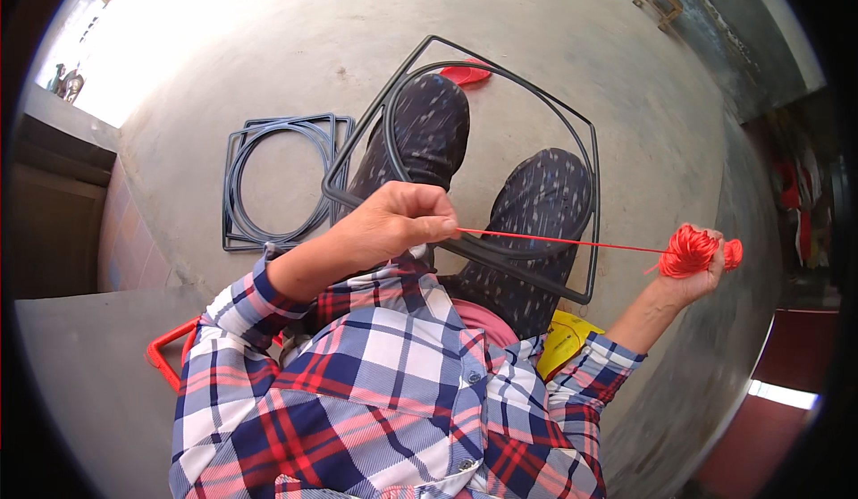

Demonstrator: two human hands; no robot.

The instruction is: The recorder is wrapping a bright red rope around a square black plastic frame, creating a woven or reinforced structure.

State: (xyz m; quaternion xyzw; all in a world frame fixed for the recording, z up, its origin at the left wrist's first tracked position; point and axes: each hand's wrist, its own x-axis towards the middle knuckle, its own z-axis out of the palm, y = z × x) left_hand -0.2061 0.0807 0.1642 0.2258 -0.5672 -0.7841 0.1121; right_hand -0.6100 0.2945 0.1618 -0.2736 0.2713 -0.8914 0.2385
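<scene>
Both hands are apart, left hand (398,222) pinching red cord (554,241), right hand (693,276) gripping its bundle (690,249).

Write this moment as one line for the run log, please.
left hand: pinches red cord at dark frame on lap | right hand: holds red cord bundle | cord: taut | floor: stacked frames

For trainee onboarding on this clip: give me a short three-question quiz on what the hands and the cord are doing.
1. True or false: the red cord runs taut between both hands.
2. Which hand holds the red cord bundle? A) left B) right
3. What rests across the person's knees?

Key: 1 true. 2 B, the right hand; the left hand pinches the cord's other end. 3 A dark frame with a ring; more frames lie stacked on the floor.
</scene>
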